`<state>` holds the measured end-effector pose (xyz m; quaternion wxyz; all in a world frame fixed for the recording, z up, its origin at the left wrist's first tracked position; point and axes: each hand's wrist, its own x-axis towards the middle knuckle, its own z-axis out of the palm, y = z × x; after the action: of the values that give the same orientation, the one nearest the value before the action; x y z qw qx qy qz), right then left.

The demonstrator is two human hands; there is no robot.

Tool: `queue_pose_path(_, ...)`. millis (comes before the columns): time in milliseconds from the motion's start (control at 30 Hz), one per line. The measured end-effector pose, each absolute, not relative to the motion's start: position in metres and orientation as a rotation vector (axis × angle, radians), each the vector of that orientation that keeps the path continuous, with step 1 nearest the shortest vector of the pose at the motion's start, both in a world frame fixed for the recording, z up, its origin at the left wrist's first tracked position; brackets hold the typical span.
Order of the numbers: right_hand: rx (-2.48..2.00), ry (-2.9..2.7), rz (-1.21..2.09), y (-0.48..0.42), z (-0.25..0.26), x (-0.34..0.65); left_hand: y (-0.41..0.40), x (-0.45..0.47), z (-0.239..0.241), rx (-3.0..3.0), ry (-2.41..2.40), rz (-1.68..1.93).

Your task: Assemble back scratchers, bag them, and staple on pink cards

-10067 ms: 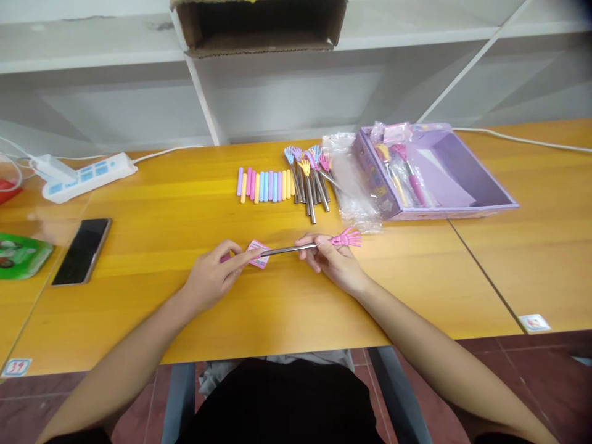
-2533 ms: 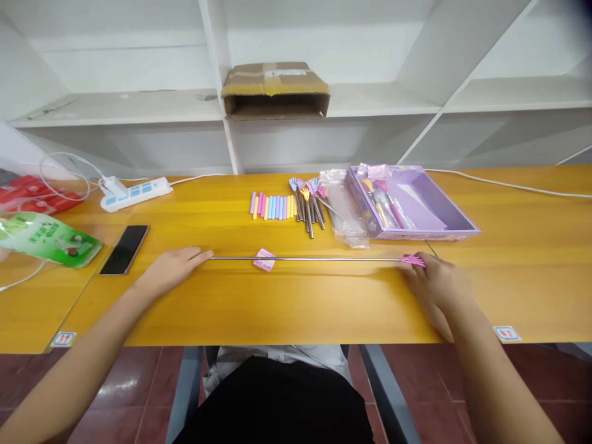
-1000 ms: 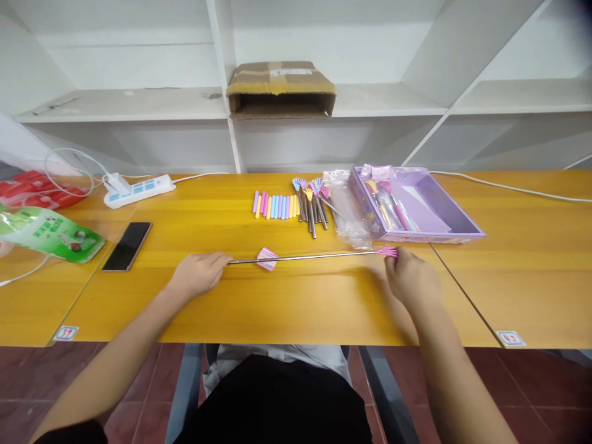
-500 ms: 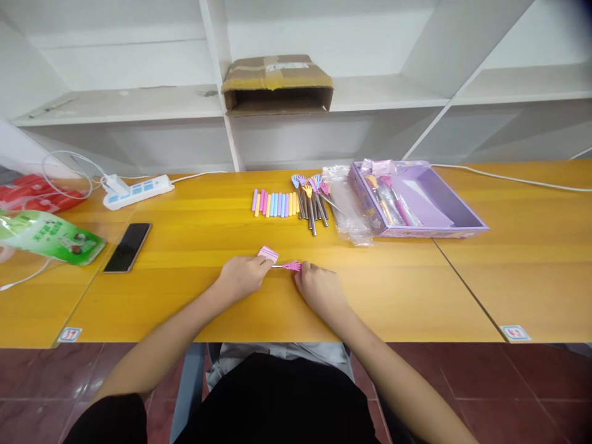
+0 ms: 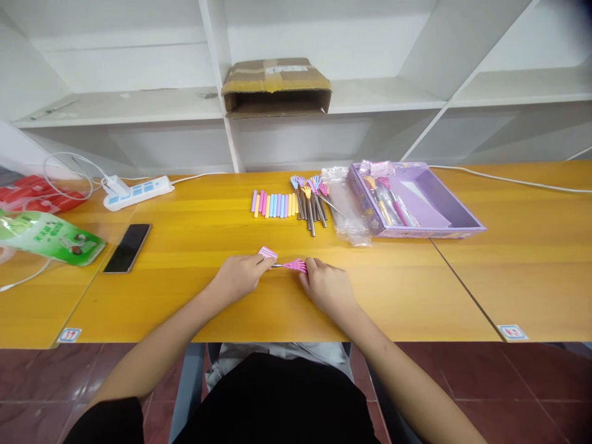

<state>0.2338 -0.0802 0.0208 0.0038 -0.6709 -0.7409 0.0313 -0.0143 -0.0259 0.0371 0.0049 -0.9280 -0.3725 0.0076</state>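
Near the front of the table, my left hand is closed on the metal rod of a back scratcher with a pink hand-shaped head. A small pink striped card pokes out above the same hand's fingers. My right hand grips the tips of the pink head, its fingers curled. A short stretch of rod shows between the left hand and the head; the rest of the handle is hidden. Farther back lie several back scratchers with coloured heads, beside a row of pastel sleeves.
A purple box with bagged back scratchers stands at the right, clear plastic bags against it. On the left are a phone, a green bottle and a power strip. A cardboard box sits on the shelf.
My right hand has shifted slightly right, and more of the back scratcher's pink head shows between my hands. My left hand stays nearly in place.
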Motion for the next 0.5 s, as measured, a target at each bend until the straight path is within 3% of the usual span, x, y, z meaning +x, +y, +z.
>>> queue_pose_path(500,-2.007,-2.318,-0.003,-0.0847,0.0218,0.2345,-0.0299,-0.0094,0.0413,-2.898,-1.252,0.051)
